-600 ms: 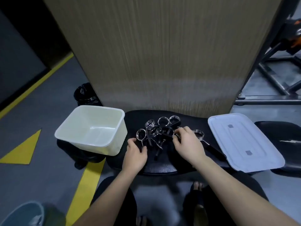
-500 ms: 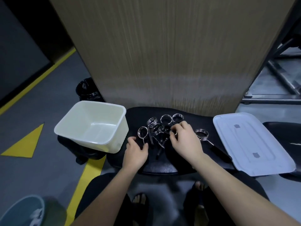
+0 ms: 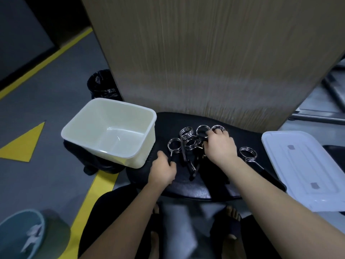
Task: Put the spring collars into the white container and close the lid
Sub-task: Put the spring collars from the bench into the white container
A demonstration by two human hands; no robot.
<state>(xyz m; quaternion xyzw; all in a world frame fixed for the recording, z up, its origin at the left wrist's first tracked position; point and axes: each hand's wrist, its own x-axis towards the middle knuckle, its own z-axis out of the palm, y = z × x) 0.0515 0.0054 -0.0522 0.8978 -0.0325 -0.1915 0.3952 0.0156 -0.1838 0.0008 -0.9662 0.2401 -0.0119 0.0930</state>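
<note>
Several chrome spring collars (image 3: 188, 141) with black handles lie in a heap on a black padded bench (image 3: 186, 187). My left hand (image 3: 162, 171) is shut on the black handle of the leftmost spring collar (image 3: 174, 145). My right hand (image 3: 220, 146) rests on the heap, its fingers closed around the collars at the back. One more collar (image 3: 248, 155) lies apart to the right. The white container (image 3: 112, 131) stands empty and open at the bench's left end. Its white lid (image 3: 306, 165) lies flat at the right.
A tall wooden panel (image 3: 214, 53) rises right behind the bench. A black bin (image 3: 101, 85) stands behind the container. A teal bucket (image 3: 20, 234) sits on the grey floor at bottom left. My knees and sandalled feet are below the bench.
My right hand has shifted further back onto the heap of collars. My left hand has closed on the leftmost collar's handle. The camera has tilted and moved closer.
</note>
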